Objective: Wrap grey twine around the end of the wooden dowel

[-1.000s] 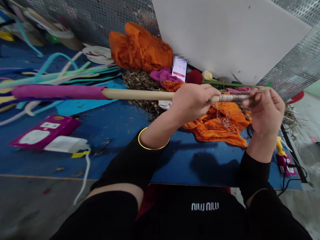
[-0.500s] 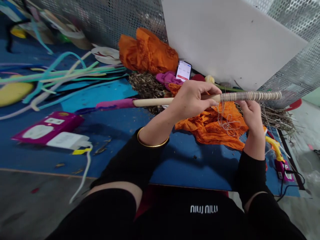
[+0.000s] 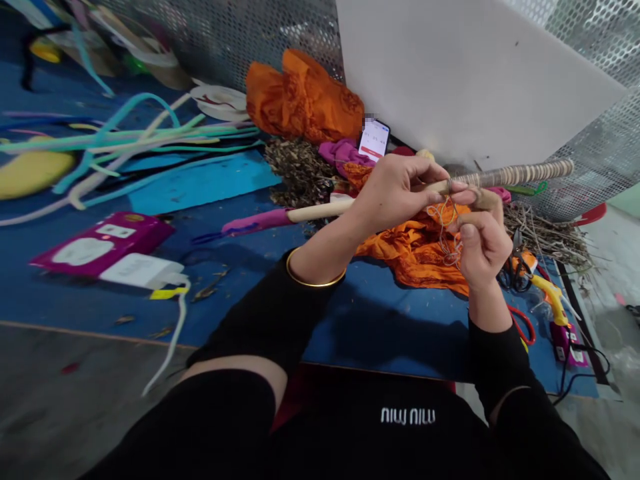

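Note:
A long pale wooden stick point(image 3: 320, 211) slants across in front of me, with pink fabric point(image 3: 257, 222) around its left end. Grey and cream string is wound in tight bands point(image 3: 530, 175) along its right part. My left hand point(image 3: 400, 187) is closed around the stick just left of the wound part. My right hand point(image 3: 483, 240) is closed close by, its fingers pinching the string at the edge of the winding. Loose thread point(image 3: 445, 227) hangs in a tangle between the hands, above a crumpled orange cloth point(image 3: 410, 250).
A lit phone point(image 3: 373, 140) leans at the back beside bundled orange fabric point(image 3: 305, 100). Dry twigs point(image 3: 550, 233), black-handled scissors point(image 3: 517, 270) and a yellow glue gun point(image 3: 550, 293) lie at right. Coloured pipe-like strands point(image 3: 135, 143) and a purple power box point(image 3: 105, 243) are on the left.
My right hand has moved left and up, close to my left hand, its fingers now curled at the string. The stick's right end has tilted upward.

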Motion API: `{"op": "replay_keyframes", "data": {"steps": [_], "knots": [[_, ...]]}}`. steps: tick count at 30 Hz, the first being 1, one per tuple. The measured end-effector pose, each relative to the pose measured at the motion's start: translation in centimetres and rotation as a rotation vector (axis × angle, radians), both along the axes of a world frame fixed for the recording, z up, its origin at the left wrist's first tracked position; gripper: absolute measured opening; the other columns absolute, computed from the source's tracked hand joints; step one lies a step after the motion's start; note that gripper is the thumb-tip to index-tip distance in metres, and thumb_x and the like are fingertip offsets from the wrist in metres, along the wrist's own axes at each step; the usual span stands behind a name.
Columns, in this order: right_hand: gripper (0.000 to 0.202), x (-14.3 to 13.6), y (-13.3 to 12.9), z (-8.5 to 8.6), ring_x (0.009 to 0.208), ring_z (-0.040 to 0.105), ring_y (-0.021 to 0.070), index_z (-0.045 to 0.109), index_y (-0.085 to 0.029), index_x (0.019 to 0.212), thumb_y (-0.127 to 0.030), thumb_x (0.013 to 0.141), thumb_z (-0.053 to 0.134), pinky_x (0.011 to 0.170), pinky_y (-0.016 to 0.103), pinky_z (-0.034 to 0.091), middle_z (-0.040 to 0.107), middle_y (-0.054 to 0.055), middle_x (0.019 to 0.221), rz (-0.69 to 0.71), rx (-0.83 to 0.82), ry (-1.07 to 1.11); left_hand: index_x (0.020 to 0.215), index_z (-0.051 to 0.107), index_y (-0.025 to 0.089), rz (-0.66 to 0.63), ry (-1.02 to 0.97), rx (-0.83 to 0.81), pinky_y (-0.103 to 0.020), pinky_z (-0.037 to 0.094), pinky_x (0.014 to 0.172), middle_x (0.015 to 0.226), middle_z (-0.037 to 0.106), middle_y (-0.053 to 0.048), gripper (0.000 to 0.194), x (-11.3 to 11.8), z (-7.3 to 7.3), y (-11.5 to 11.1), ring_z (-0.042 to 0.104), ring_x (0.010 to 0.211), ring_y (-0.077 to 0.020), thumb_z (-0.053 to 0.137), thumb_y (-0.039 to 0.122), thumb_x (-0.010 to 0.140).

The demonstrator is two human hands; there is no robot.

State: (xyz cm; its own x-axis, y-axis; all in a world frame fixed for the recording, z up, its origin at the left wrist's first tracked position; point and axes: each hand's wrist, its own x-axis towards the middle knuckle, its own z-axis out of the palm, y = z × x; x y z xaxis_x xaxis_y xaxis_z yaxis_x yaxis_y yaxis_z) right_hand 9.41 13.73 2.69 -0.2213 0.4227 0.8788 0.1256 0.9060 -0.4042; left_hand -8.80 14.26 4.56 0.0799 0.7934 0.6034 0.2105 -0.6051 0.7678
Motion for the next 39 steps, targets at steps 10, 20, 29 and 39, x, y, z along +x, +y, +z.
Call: {"op": "replay_keyframes", "data": {"steps": [10, 20, 29, 39], "knots": [[0.044, -1.7, -1.1, -0.3, 0.054, 0.039, 0.0089, 0.048, -0.023, 0.068, -0.053, 0.098, 0.059, 0.053, 0.026, 0.038, 0.038, -0.005, 0.060, 0.028, -0.338, 0.294, 0.123, 0.065, 0.018, 0.138, 0.262, 0.050, -0.027, 0.056, 0.081, 0.102, 0.078, -0.003, 0.038, 1.8, -1.5, 0.4, 0.073, 0.092, -0.0169, 0.061, 0.018, 0.085], [0.039, -2.6, -2.8, -0.3, 0.056, 0.036, 0.0088, 0.046, -0.023, 0.066, -0.039, 0.098, 0.060, 0.054, 0.027, 0.032, 0.038, -0.005, 0.061, -0.022, -0.385, 0.399, 0.102, 0.069, 0.019, 0.236, 0.413, 0.011, -0.030, 0.051, 0.072, 0.093, 0.078, -0.004, 0.019, 2.4, -1.7, 0.1, 0.070, 0.081, -0.0199, 0.061, 0.025, 0.086], [0.033, -0.9, -2.0, 0.7, 0.069, 0.059, 0.0139, 0.054, -0.025, 0.075, -0.041, 0.104, 0.053, 0.071, 0.034, 0.054, 0.050, -0.002, 0.070, 0.060, -0.310, 0.155, 0.102, 0.071, 0.019, 0.266, 0.451, 0.009, -0.031, 0.051, 0.075, 0.095, 0.079, -0.005, 0.018, 2.2, -1.7, 0.3, 0.071, 0.085, -0.0214, 0.062, 0.027, 0.088], [0.033, 2.5, -0.4, 2.7, 0.091, 0.064, 0.0218, 0.060, -0.027, 0.071, -0.039, 0.102, 0.057, 0.091, 0.044, 0.058, 0.060, 0.001, 0.081, -0.074, -0.152, -0.086, 0.104, 0.072, 0.018, 0.271, 0.499, -0.034, -0.031, 0.048, 0.076, 0.095, 0.078, -0.007, 0.019, 2.0, -1.5, 0.3, 0.069, 0.083, -0.0216, 0.064, 0.026, 0.088]]}}
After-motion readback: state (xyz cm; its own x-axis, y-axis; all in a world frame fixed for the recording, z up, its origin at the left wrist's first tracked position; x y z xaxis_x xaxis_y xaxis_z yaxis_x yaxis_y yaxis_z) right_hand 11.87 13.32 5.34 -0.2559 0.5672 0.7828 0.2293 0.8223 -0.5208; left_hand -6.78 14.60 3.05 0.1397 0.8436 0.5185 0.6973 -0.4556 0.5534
